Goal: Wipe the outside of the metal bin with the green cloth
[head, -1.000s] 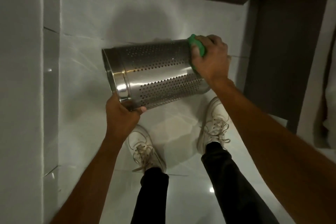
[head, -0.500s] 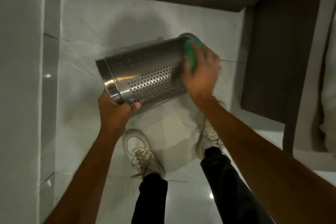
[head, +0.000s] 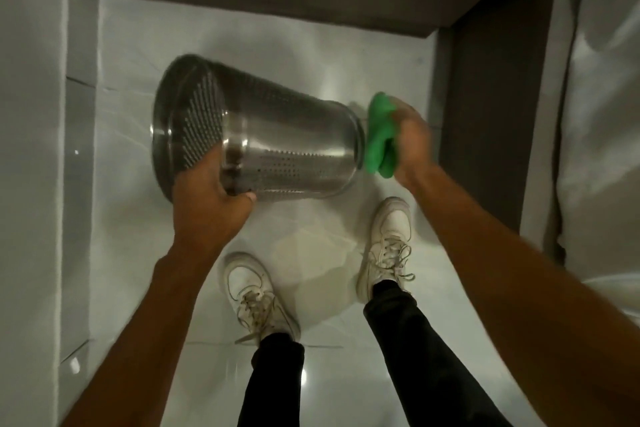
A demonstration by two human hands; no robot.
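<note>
A perforated metal bin point(head: 291, 146) is held on its side in the air above the floor, its open mouth turned left and towards me. My left hand point(head: 207, 201) grips the rim at the lower left, fingers inside and thumb on the outer wall. My right hand point(head: 412, 146) is closed around the bunched green cloth point(head: 379, 135), which presses against the bin's closed base at the right end.
I stand on a glossy white tiled floor point(head: 311, 45), with my two white shoes point(head: 252, 295) below the bin. A white wall runs down the left. Dark panels stand at the top and right point(head: 485, 114), with a pale curtain-like surface far right.
The bin has turned so its mouth faces me more. My right hand with the cloth slid off the side wall to the bin's base end. The left hand kept its grip on the rim.
</note>
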